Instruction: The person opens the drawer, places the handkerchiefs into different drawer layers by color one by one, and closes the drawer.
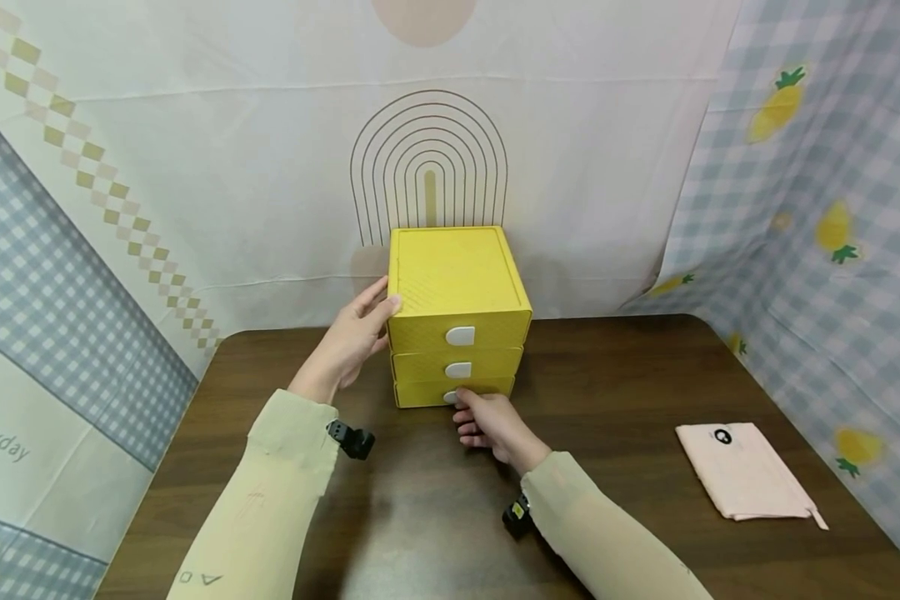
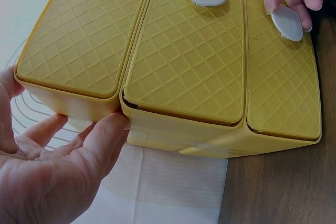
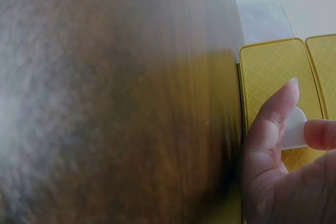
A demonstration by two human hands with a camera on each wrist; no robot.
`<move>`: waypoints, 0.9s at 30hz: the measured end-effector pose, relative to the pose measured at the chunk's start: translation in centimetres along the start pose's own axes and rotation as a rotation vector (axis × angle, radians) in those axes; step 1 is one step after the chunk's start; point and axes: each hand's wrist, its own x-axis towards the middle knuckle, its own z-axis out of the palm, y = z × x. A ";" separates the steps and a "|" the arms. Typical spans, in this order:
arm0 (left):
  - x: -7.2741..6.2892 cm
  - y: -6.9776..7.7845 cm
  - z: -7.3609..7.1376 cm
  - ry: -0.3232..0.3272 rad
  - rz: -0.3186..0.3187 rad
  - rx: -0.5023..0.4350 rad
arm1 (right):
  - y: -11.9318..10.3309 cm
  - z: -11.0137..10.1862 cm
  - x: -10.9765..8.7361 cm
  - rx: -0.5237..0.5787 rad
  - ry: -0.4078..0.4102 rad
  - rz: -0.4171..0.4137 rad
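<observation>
A yellow box of three stacked drawers (image 1: 457, 271) stands on the table, each drawer front bearing a white tab handle. My left hand (image 1: 352, 333) rests against the box's left side, thumb on the top edge near the front corner. In the left wrist view, the fingertips of my left hand (image 2: 63, 166) touch the side wall. Low at the front, my right hand (image 1: 495, 425) pinches the bottom drawer's white handle (image 3: 295, 129) between thumb and finger. That drawer's front lies about flush with the one above. The middle handle (image 1: 458, 370) and top handle (image 1: 461, 336) are untouched.
On the right part of the dark wooden table (image 1: 607, 400) lies a folded pale pink cloth (image 1: 750, 475) with a small round black mark and a loop. A printed white curtain (image 1: 270, 183) hangs behind the box, and a checked curtain (image 1: 855, 292) hangs on the right.
</observation>
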 end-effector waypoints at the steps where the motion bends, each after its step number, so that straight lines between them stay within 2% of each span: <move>1: 0.0 0.0 0.0 0.003 -0.001 0.001 | 0.0 0.0 0.0 0.001 -0.003 -0.001; 27: -0.1 0.1 0.0 0.004 -0.005 0.007 | 0.2 0.2 -0.7 -0.024 -0.029 0.017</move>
